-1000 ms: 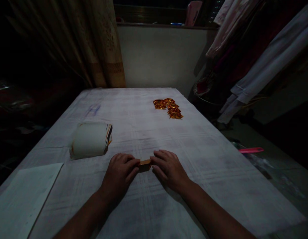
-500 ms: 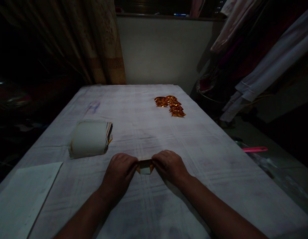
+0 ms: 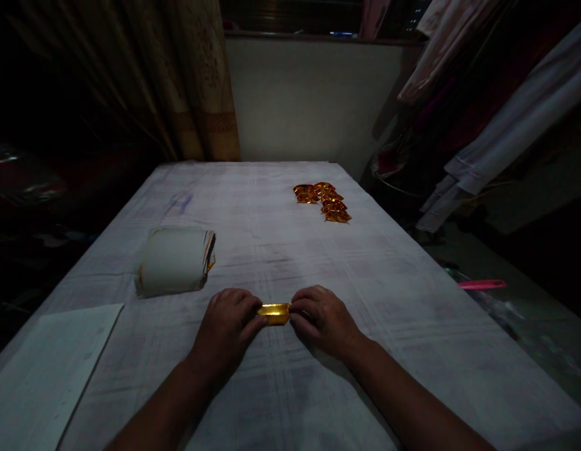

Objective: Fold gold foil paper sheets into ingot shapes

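Observation:
A small folded piece of gold foil paper stretches between my two hands, low over the front middle of the table. My left hand pinches its left end, the thumb below and the fingers above. At the opposite end, my right hand is closed on it with thumb and fingertips. The paper's shiny gold side faces me, with a crease running along its length. Farther back on the right lie several folded gold foil pieces, grouped in overlapping rows.
A thick stack of pale sheets with gold showing at its edge lies left of my hands. White paper rests at the near left on the cloth-covered table. Clothes hang at the right, beside a pink handle.
The paper between my fingers has turned: its pale inner side faced me before, and now the shiny gold side does. Both hands stay nearly in place.

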Demonstrator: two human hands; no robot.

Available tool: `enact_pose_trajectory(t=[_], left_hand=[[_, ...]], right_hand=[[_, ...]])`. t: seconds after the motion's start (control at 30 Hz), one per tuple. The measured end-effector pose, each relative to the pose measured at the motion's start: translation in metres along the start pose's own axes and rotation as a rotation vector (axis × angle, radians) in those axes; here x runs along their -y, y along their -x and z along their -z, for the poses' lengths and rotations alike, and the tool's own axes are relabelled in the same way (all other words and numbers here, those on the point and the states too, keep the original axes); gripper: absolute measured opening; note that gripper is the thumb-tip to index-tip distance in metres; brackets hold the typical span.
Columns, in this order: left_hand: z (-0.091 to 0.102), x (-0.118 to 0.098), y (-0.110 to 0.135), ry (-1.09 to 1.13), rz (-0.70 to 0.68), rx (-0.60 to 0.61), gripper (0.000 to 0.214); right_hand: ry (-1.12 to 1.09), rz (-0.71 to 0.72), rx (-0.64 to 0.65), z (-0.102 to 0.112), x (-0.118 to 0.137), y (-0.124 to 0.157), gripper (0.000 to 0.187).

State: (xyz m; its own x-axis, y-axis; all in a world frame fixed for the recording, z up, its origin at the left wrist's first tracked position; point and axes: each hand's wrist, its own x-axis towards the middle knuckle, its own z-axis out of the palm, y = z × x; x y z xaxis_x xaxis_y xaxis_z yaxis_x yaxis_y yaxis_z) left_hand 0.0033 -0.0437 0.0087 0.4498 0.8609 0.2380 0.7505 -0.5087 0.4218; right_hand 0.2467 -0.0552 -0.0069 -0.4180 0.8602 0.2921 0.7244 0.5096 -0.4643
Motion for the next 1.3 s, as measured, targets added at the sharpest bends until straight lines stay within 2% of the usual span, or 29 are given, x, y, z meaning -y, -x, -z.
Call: enact_pose_trajectory(t=[0.2, 0.4, 0.47, 0.6, 0.73, 0.83, 0.97, 1.1, 1.2, 1.3], left_hand=[[-0.005, -0.003, 0.000, -0.036, 0.049, 0.007, 0.006], [-0.004, -0.005, 0.002, 0.038, 0.104, -0.039, 0.009], [-0.002, -0.002, 0.003, 0.094, 0.160, -0.081, 0.011], [-0.002, 0.007, 0.005, 0.285, 0.243, -0.198, 0.024], [-0.002, 0.008, 0.005, 0.500, 0.395, -0.192, 0.031], [-0.002, 0.005, 0.004, 0.563, 0.458, -0.186, 0.036], [-0.003, 0.008, 0.003, 0.579, 0.474, -0.195, 0.041], [-0.003, 0.012, 0.003, 0.527, 0.439, -0.202, 0.040], [-0.004, 0.013, 0.004, 0.469, 0.398, -0.203, 0.036], [-0.006, 0.014, 0.005, 0.440, 0.386, -0.205, 0.036]], right_hand=[[0.096, -0.193, 0.164, 0.010, 0.019, -0.015, 0.016], [0.075, -0.307, 0.179, 0.012, 0.026, -0.022, 0.009], [0.047, -0.313, 0.133, 0.010, 0.025, -0.025, 0.008], [0.021, -0.221, -0.021, 0.003, 0.021, -0.031, 0.010], [-0.008, -0.152, -0.139, -0.010, 0.017, -0.029, 0.012], [-0.049, -0.098, -0.226, -0.018, 0.015, -0.025, 0.013], [-0.194, -0.102, -0.269, -0.020, 0.015, -0.023, 0.008], [-0.343, -0.195, -0.253, -0.022, 0.015, -0.024, 0.011], [-0.357, -0.222, -0.268, -0.023, 0.014, -0.024, 0.013], [-0.317, -0.190, -0.296, -0.023, 0.014, -0.025, 0.016]])
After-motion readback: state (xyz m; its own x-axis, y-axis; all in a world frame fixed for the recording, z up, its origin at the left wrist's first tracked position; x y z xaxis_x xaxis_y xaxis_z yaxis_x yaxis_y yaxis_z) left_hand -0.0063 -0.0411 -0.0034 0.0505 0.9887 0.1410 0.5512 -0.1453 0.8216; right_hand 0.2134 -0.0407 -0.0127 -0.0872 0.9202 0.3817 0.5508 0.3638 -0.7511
